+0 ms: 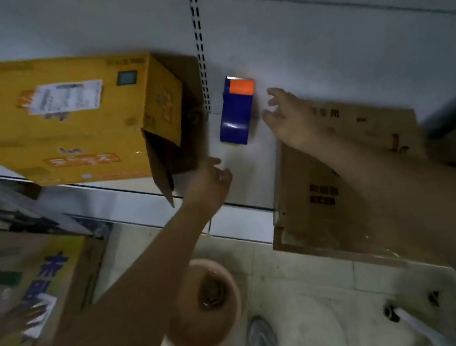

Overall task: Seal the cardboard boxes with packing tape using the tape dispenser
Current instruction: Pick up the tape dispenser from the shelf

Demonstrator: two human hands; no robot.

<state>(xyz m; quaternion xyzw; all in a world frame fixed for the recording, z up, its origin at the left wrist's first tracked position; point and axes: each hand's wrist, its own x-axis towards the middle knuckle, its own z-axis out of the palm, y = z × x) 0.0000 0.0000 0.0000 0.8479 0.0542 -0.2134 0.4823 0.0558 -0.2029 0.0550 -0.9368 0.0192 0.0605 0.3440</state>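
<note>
Both hands hold nothing, fingers loosely spread: the right hand (281, 109) just beside the blue tape dispenser (236, 112), seemingly to grasp it, the left hand (210, 180) below it, yellow box (61, 122) and brown box (341, 172) flanking it on the shelf (244, 221).

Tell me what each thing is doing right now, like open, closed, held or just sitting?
Yellow box: on the shelf, side flap hanging open.
Brown box: on the shelf, under the right arm.
Tape dispenser: sitting on the shelf, unheld.
Left hand: open, empty.
Right hand: open, beside the dispenser.
</note>
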